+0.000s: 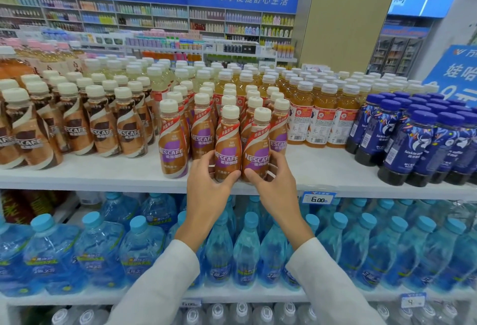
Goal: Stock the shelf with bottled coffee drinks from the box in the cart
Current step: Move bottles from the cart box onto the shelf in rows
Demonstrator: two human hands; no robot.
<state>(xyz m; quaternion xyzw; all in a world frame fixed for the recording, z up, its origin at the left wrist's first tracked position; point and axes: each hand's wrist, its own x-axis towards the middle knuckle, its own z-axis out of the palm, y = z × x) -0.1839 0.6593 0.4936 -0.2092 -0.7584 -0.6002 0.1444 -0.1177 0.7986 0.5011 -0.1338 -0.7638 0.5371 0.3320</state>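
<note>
While both of your hands work at the centre of the frame, each grips one coffee drink at the front edge of the white shelf [322, 167]. Your left hand [209, 182] curls round the left bottle [228, 144], thumb across its label. Your right hand [273, 185] wraps the right bottle [258, 149] the same way. The two bottles touch side by side (purple-banded labels, cream caps), just ahead of the matching rows [232, 92] behind. Their bases seem to rest on the shelf, though your fingers hide them. A third bottle [173, 144] stands just to their left. Blue water bottles [245, 247] fill the tier below, and a price tag [318, 197] hangs to the right of your right hand.
</note>
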